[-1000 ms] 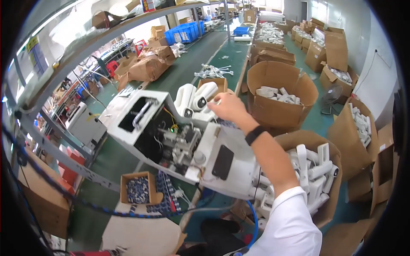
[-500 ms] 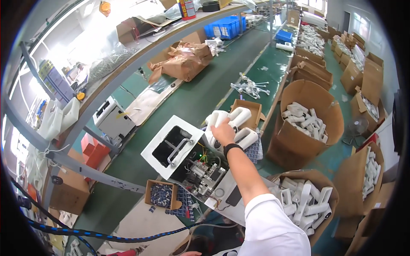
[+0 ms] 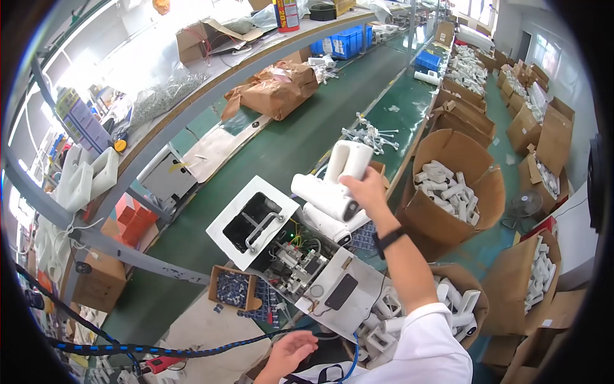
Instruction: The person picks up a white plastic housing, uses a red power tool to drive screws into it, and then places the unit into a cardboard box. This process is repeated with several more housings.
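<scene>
My right hand point(image 3: 366, 188) is closed round a white plastic handheld housing point(image 3: 320, 196), a tube-shaped body with a loop handle and a dark end cap. It is raised over another white housing point(image 3: 323, 222) lying beside the machine. My left hand point(image 3: 291, 354) is held low near the lower edge with its fingers apart, nothing in it, close to a blue-flecked black hose. Between the hands stands an opened metal machine point(image 3: 307, 259) with exposed wiring, metal fittings and a small green light. Its white panel point(image 3: 233, 246) carries a metal handle and a dark square opening.
Left of the machine, a small carton point(image 3: 214, 288) holds small dark-blue parts. A tall carton point(image 3: 416, 230) and a lower carton point(image 3: 478, 297) of white housings stand on the right. White cabled parts point(image 3: 371, 137) lie on the green bench beyond. A metal shelf frame point(image 3: 153, 264) reaches in from the left.
My right hand has lifted a white housing from the group by the machine and moved right. My left hand has come further into view at the bottom.
</scene>
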Tool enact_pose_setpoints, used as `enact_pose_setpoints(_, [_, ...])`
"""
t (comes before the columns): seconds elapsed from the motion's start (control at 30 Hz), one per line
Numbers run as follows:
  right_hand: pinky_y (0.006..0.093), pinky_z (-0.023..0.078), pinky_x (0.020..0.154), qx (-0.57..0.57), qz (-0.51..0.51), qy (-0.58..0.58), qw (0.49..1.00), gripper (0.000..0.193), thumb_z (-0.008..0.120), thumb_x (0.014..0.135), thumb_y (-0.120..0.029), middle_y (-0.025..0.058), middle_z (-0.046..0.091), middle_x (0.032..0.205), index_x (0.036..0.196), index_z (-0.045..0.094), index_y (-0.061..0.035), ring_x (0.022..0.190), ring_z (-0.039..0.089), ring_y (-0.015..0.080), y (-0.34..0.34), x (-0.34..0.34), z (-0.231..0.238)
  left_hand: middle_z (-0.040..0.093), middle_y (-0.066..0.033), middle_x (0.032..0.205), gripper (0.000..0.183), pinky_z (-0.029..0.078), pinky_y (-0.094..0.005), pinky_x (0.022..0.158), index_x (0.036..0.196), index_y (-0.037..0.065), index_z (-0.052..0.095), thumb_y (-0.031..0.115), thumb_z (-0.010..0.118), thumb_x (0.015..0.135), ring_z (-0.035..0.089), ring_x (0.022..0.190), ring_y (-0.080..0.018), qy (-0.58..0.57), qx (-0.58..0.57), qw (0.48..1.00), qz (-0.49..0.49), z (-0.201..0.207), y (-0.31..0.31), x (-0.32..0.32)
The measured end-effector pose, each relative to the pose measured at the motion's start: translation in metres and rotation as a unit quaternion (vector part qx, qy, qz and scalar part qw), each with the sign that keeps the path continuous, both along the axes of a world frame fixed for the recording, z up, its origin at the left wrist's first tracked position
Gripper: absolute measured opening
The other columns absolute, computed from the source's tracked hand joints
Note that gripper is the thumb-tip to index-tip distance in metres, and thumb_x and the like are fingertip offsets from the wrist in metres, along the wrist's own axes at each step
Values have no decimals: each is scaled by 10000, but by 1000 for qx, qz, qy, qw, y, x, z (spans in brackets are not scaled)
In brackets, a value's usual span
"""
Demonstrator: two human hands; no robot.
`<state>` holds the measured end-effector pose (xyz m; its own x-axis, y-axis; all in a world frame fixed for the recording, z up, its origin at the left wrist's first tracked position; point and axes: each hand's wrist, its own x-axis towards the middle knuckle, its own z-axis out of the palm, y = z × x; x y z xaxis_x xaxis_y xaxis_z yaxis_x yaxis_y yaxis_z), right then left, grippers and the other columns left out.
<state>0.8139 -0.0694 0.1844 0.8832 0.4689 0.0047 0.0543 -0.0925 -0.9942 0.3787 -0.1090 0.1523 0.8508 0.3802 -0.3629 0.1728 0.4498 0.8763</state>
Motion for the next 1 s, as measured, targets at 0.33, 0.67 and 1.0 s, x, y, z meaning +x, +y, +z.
enact_pose_setpoints(0.33, [315, 528, 825, 201, 40, 180, 962, 551, 760, 701, -37, 93, 624, 1074, 1195, 525, 26, 928, 632, 167, -163, -144, 38, 444, -181, 1343, 712, 418, -487, 1016, 1414, 59, 247, 95, 668, 841, 488, 1220, -332, -147, -296, 936, 123, 12, 6, 106])
enact_pose_setpoints(0.67, [268, 504, 576, 49, 73, 190, 978, 341, 528, 932, -394, 57, 628, 809, 951, 622, -66, 765, 626, 157, -88, -25, -19, 534, -168, 1239, 737, 421, -478, 1001, 1263, 26, 430, 106, 772, 615, 542, 1143, -318, -186, -164, 942, 225, 28, 16, 37])
enact_pose_setpoints(1.0, [399, 472, 916, -443, -60, 13, 895, 866, 594, 785, -615, 231, 606, 1197, 1257, 431, 92, 1120, 597, 334, 43, 95, -123, 595, -119, 1154, 454, 494, -356, 871, 1236, 26, 511, 323, 621, 912, 581, 1008, -190, -81, -109, 970, 201, -84, 7, -80])
